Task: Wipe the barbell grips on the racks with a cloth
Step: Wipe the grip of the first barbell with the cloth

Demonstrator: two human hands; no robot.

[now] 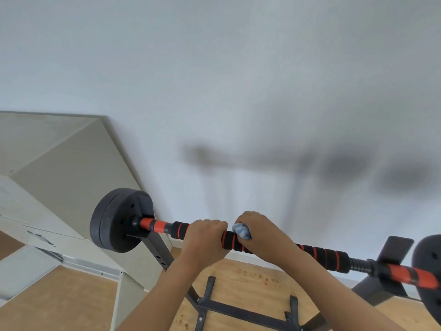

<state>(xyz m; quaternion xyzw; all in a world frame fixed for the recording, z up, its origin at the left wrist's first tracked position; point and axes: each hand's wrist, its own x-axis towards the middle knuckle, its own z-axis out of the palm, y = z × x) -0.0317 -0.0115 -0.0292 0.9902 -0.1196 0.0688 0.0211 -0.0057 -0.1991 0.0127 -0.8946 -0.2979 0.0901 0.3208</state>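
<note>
barbell: the barbell (319, 253) lies across a dark metal rack (157, 253), slanting from upper left down to lower right in the view, just in front of a pale wall (238, 80).
grip: the black foam grip (232, 241) with red rings covers the middle of the bar; bare red and black sections show toward both ends.
left hand: the left hand (202, 237) is curled over the top of the grip, fingers wrapped round the far side, holding the bar.
right hand: the right hand (261, 235) is just beside the left, fingers bent round a bunched cloth and pressing it onto the grip.
cloth: the blue and white cloth (242, 231) peeps out between the right hand and the foam, touching the grip.
weights: a black weight plate (114, 220) sits on the left end; another is partly cut off at the right edge.
floor: a wooden floor (250, 278) shows below the bar, with the rack's base on it.
left side: a pale grey shelf (59, 163) stands to the left of the plate.
</note>
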